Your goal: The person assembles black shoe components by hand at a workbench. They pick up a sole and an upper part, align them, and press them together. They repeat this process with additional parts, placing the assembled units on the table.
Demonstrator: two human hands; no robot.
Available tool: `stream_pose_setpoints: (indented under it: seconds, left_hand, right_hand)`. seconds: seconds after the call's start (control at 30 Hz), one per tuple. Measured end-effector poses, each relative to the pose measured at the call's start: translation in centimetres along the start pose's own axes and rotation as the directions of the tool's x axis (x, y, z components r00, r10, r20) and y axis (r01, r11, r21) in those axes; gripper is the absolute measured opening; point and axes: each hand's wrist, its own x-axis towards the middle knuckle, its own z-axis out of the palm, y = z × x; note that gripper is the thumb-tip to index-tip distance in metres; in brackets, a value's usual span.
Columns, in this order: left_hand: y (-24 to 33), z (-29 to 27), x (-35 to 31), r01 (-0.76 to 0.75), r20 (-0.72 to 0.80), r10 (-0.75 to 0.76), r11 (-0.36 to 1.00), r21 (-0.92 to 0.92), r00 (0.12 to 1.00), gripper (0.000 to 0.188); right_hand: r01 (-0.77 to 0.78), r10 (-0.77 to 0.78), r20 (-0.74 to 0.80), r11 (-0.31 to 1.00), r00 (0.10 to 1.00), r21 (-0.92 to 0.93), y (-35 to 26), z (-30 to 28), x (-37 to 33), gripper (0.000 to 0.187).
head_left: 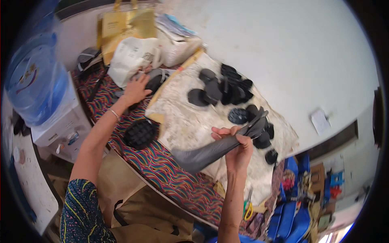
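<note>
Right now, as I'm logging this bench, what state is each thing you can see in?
Grey piece: held, one end bunched in folds
Right hand: pinching it
Left hand: open, palm down
Pale sheet: spread out, stained
Scissors: lying down; blade opening unclear
Blue bottle: on the dispenser; water level unclear
Gold bag: upright, handles up
Dark pads: lying clustered

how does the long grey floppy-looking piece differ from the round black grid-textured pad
The long grey floppy-looking piece is elongated; the round black grid-textured pad is compact. The piece looks mostly smooth; the pad shows blocky squares. The piece is held in the right hand's grip; the pad lies on the multicoloured wavy-patterned cloth. Both are dark.
</note>
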Motion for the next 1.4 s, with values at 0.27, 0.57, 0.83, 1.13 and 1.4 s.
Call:
stream_pose_setpoints:
  seconds: [0.27, 0.57, 0.83, 1.13, 1.4]
  left_hand:
    - [9.6, -7.6, -3.6, -0.007, -0.103, -0.078, 0.765, -0.644, 0.992, 0.043]
    - [37.8, -13.1, -22.3, 0.226, 0.159, 0.531, -0.063, -0.972, 0.832, 0.056]
    - [45.8, -10.6, -26.4, 0.487, 0.436, 0.361, -0.059, -0.872, 0.824, 0.021]
    - [48.5, -6.3, -26.0, 0.768, 0.614, 0.496, -0.195, -0.610, 0.613, 0.023]
    - [50.2, -4.2, -26.2, 0.788, 0.661, 0.459, -0.163, -0.594, 0.593, 0.016]
  right_hand:
    - [-0.063, 0.061, -0.277, 0.998, 0.959, 0.003, -0.2, -3.3, -12.8, 0.010]
    - [0.051, -0.362, -0.323, 0.730, 0.875, -0.681, 3.8, -5.2, -19.6, 0.016]
    - [-0.376, -0.233, -0.554, 0.524, 0.800, -0.764, 3.2, -8.5, -24.6, 0.071]
    - [-0.191, -0.388, -0.517, 0.629, 0.763, -0.754, 4.9, -13.3, -28.6, 0.054]
    - [-0.615, -0.639, -0.566, 0.179, 0.521, -0.768, 1.2, -21.7, -29.4, 0.031]
